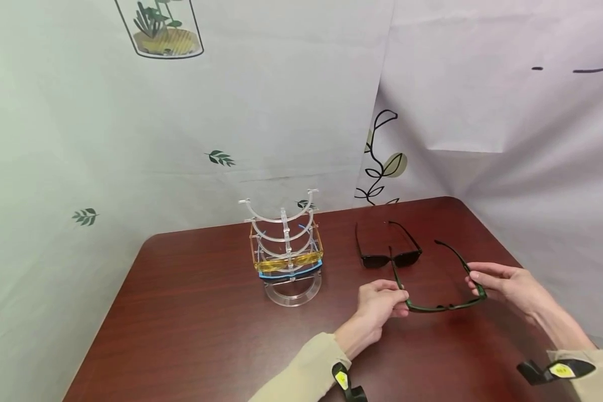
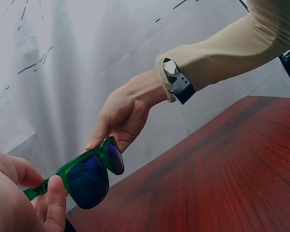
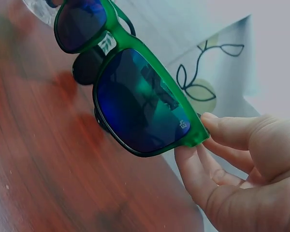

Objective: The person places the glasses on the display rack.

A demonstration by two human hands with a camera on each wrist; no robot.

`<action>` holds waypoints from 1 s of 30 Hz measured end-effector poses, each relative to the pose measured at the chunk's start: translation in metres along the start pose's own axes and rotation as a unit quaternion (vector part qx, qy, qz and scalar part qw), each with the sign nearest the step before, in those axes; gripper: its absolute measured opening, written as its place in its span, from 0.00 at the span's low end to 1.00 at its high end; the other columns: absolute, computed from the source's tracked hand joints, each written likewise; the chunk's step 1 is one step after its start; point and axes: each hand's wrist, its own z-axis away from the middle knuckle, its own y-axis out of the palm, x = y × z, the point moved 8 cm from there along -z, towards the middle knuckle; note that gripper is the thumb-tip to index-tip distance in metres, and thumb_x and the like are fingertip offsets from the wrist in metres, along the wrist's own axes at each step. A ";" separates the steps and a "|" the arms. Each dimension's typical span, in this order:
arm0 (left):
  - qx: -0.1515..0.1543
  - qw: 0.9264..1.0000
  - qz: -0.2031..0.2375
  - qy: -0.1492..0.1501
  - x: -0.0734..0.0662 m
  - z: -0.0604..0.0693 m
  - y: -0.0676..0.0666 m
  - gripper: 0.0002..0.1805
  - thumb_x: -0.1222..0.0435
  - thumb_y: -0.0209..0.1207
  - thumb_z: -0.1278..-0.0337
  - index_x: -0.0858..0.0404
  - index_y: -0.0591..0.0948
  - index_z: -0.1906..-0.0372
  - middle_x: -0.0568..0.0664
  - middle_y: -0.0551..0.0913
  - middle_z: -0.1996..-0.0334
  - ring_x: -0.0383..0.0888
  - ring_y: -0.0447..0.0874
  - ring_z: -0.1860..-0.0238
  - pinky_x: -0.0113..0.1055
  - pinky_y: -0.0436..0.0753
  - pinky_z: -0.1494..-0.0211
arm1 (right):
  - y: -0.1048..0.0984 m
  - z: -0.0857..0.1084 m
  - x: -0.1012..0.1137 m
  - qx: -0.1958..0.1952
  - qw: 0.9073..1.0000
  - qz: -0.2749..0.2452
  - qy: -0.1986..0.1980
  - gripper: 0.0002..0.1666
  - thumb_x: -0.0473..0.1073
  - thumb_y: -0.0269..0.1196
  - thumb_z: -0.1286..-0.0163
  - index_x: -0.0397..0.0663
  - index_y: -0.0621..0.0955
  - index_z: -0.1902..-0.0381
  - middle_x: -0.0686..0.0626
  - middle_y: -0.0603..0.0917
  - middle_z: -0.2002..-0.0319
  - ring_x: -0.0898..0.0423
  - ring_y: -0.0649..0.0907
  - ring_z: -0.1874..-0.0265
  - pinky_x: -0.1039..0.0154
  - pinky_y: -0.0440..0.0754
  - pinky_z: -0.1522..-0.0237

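Green-framed sunglasses [image 3: 140,104] with dark blue mirrored lenses are held up above the table, temples unfolded and pointing away from me. My left hand [image 1: 378,306] pinches them near the left hinge, thumb against fingers. At the opposite hinge, my right hand [image 1: 507,287] pinches the right temple. Just beyond lies a black pair of sunglasses [image 1: 406,258] on the table, its temples spread toward the wall. A clear tiered glasses stand [image 1: 292,298] stands left of the hands. Low on it sit yellow-tinted glasses [image 1: 286,261] and blue-framed glasses [image 1: 273,275], one above the other.
The dark red wooden table [image 1: 191,324] has rounded far corners. Behind it hangs a pale cloth [image 1: 281,111] printed with plants, which also drapes along both sides. A black band device [image 1: 558,371] is strapped on each sleeve cuff.
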 end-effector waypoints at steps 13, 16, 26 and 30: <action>0.025 0.999 -0.005 0.022 -0.013 0.006 -0.017 0.09 0.81 0.64 0.52 0.68 0.81 0.65 0.49 0.82 0.78 0.37 0.80 0.83 0.27 0.82 0.78 | 0.021 0.002 0.008 -0.004 0.999 0.020 -0.025 0.18 0.29 0.59 0.27 0.58 0.88 0.53 0.45 0.89 0.63 0.55 0.88 0.63 0.59 0.88 0.61; 0.029 0.999 -0.002 0.024 -0.015 0.007 -0.021 0.10 0.81 0.63 0.52 0.69 0.81 0.64 0.48 0.82 0.79 0.37 0.80 0.83 0.26 0.82 0.79 | 0.025 0.002 0.008 -0.006 0.999 0.024 -0.025 0.18 0.30 0.59 0.27 0.59 0.88 0.54 0.45 0.88 0.63 0.55 0.88 0.64 0.59 0.88 0.61; 0.042 0.999 0.001 0.028 -0.024 0.011 -0.032 0.09 0.81 0.63 0.50 0.71 0.81 0.62 0.48 0.82 0.79 0.37 0.81 0.82 0.26 0.82 0.78 | 0.035 0.000 0.013 -0.020 0.997 0.078 -0.015 0.16 0.34 0.61 0.26 0.61 0.86 0.51 0.47 0.88 0.63 0.53 0.88 0.66 0.59 0.88 0.61; 0.046 0.999 0.008 0.026 -0.028 0.012 -0.035 0.09 0.82 0.63 0.51 0.72 0.81 0.63 0.48 0.81 0.79 0.37 0.81 0.82 0.26 0.82 0.78 | 0.040 0.000 0.018 -0.020 0.996 0.085 -0.017 0.15 0.35 0.61 0.27 0.61 0.86 0.51 0.47 0.89 0.63 0.53 0.88 0.66 0.59 0.88 0.61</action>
